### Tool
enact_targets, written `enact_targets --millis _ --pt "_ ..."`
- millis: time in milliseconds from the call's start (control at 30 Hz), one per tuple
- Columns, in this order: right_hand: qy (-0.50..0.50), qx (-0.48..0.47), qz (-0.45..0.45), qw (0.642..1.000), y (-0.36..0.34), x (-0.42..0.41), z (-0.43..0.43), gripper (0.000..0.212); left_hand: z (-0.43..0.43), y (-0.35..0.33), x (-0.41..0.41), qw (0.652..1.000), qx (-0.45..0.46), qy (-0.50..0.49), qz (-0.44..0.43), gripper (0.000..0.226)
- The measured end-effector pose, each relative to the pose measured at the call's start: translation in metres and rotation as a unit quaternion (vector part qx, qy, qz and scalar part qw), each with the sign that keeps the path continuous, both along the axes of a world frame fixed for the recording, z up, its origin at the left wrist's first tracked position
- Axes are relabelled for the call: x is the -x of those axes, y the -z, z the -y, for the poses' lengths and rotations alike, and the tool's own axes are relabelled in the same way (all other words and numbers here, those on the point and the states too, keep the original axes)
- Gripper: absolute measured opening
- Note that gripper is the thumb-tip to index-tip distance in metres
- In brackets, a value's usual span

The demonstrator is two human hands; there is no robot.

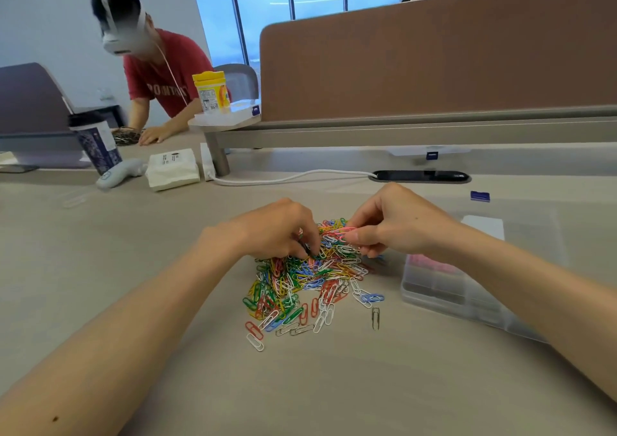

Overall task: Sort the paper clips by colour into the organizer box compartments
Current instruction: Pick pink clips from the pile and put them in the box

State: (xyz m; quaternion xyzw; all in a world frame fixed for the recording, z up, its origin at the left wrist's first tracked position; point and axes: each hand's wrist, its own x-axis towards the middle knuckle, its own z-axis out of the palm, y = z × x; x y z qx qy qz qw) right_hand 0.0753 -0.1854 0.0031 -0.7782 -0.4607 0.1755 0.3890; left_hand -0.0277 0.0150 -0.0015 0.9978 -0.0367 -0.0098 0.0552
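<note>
A heap of mixed-colour paper clips (310, 278) lies on the beige table in front of me. My left hand (277, 231) has its fingers curled down into the top of the heap, and the fingertips pinch at clips there. My right hand (390, 223) pinches pink paper clips (344, 230) between thumb and forefinger just above the heap's far edge. The clear plastic organizer box (444, 297) stands to the right, partly hidden under my right forearm. Pink clips (430, 263) show in one of its compartments.
One grey clip (375, 317) lies apart at the heap's right. Farther back are a tissue pack (172, 168), a dark cup (96, 146), a white cable (287, 177) and a blue clip (480, 196). A person in a red shirt (157, 74) leans on the table.
</note>
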Motion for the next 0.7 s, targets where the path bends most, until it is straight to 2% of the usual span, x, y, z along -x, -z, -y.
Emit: enact_targets --millis 300,700 --pt "0.001 0.000 -0.010 1.000 0.0020 -0.0031 0.0011 0.008 -0.0004 0.0026 -0.0024 1.000 -0.007 0.021 -0.019 0.022" --pt "0.011 0.002 -0.006 1.000 -0.0011 -0.0048 0.0038 0.008 0.0023 0.0064 -0.0042 1.000 0.022 0.011 -0.001 0.006"
